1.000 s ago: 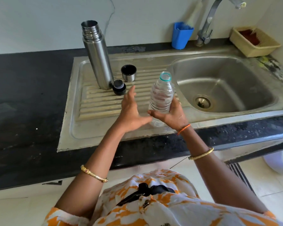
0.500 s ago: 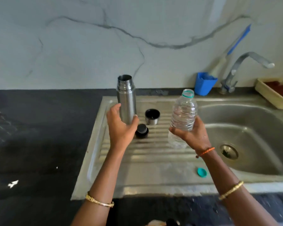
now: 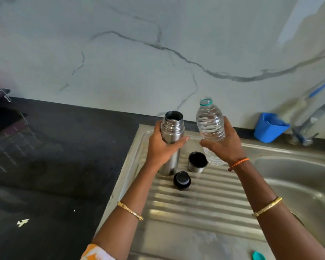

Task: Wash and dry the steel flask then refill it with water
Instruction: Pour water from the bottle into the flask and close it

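- The left hand (image 3: 162,148) is wrapped around the upper body of the steel flask (image 3: 172,139), which stands upright and uncapped at the far left end of the ribbed draining board (image 3: 201,201).
- The right hand (image 3: 223,145) is clasped around a clear plastic water bottle (image 3: 210,124), open-necked, held upright just right of the flask's mouth.
- Below and between the hands, a steel cup lid (image 3: 197,162) and a black stopper (image 3: 182,180) sit on the board.
- A teal bottle cap (image 3: 258,256) lies near the right forearm.
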The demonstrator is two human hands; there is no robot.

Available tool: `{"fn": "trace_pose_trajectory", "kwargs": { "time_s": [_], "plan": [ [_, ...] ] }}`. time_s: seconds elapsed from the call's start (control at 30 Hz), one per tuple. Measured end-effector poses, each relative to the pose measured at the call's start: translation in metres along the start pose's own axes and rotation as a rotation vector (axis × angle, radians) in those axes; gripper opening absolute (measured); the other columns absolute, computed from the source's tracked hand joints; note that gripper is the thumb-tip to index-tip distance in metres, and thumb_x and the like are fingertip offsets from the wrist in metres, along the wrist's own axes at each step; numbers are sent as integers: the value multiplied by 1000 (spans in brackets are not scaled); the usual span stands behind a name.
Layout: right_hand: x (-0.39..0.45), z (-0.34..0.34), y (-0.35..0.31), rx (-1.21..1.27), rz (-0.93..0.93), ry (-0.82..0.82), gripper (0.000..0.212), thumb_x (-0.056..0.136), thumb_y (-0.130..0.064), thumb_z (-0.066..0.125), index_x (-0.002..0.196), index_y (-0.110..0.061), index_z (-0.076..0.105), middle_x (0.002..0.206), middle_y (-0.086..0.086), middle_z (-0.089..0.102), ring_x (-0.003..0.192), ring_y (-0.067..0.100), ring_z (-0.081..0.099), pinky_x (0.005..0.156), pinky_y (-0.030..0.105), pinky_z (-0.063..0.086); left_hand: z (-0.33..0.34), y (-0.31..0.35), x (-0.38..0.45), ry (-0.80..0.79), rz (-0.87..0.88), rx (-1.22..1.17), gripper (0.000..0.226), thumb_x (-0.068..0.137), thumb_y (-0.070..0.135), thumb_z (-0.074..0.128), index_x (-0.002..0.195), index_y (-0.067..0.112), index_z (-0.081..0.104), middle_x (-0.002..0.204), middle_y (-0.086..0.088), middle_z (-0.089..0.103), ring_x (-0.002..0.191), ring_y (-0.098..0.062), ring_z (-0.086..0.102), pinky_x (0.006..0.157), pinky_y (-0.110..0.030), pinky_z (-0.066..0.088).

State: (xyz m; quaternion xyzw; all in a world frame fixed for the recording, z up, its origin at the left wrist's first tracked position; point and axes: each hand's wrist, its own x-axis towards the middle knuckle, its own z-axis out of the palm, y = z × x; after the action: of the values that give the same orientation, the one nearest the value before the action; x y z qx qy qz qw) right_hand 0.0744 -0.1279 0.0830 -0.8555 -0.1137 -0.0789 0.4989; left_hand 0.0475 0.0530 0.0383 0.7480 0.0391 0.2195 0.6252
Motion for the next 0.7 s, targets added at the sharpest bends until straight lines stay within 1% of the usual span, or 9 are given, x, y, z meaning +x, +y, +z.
{"fn": "trace_pose_trajectory", "kwargs": {
  "time_s": [0.07,0.17,0.23,0.3,0.33,0.43,0.5,0.6,0.7],
  "plan": [
    [5,4,-2,-33,1,-29,60,62,-8,80,110,-28,51,90,-18,63,83,10,63,74,18,46,2,-6,1,12,6,-46,60,65,18,89,114,18,55,97,8,68,84,-2,66,72,-16,52],
    [8,6,-5,-125,-4,-80,62,64,-11,79,116,-26,51,87,-21,60,79,6,59,65,6,38,4,-9,4,16,12,-78,58,65,15,88,113,17,55,95,6,68,84,-7,67,72,-20,54],
    [9,5,-9,-175,-10,-101,62,65,-11,79,117,-27,50,84,-25,57,75,3,56,59,3,36,4,-11,5,17,13,-96,57,65,14,88,111,18,54,94,6,68,83,-9,67,72,-22,54],
    [7,4,-10,-198,-16,-105,62,65,-10,78,118,-27,51,84,-25,57,78,8,56,59,5,35,3,-12,4,14,18,-112,56,66,13,88,111,18,54,93,6,69,83,-9,67,72,-22,54],
    [7,4,-11,-204,-20,-110,63,65,-10,78,119,-26,51,85,-22,58,81,11,57,61,7,36,2,-13,4,13,18,-119,56,66,13,87,111,18,54,93,5,69,83,-10,67,72,-23,54],
    [8,4,-13,-237,-20,-133,65,64,-9,78,122,-24,52,89,-11,62,86,17,60,72,18,41,2,-14,4,21,12,-129,58,66,13,87,112,18,53,94,5,69,83,-10,67,71,-25,56],
    [9,4,-15,-291,-42,-139,66,64,-10,77,123,-24,52,91,-7,64,86,20,61,75,25,45,2,-14,3,22,14,-136,59,66,13,88,113,19,53,95,5,68,83,-10,67,72,-26,57],
    [8,0,-17,-358,-59,-127,65,63,-13,77,122,-25,52,92,-4,65,86,24,62,77,32,51,3,-12,2,9,19,-153,57,66,13,88,110,24,53,95,4,68,83,-10,67,71,-24,56],
    [8,-3,-18,-425,-62,-114,64,62,-16,76,121,-27,52,95,0,68,88,27,62,79,39,52,3,-11,3,1,15,-165,56,66,14,88,106,30,52,94,6,68,82,-9,67,70,-23,56]
  ]
}}
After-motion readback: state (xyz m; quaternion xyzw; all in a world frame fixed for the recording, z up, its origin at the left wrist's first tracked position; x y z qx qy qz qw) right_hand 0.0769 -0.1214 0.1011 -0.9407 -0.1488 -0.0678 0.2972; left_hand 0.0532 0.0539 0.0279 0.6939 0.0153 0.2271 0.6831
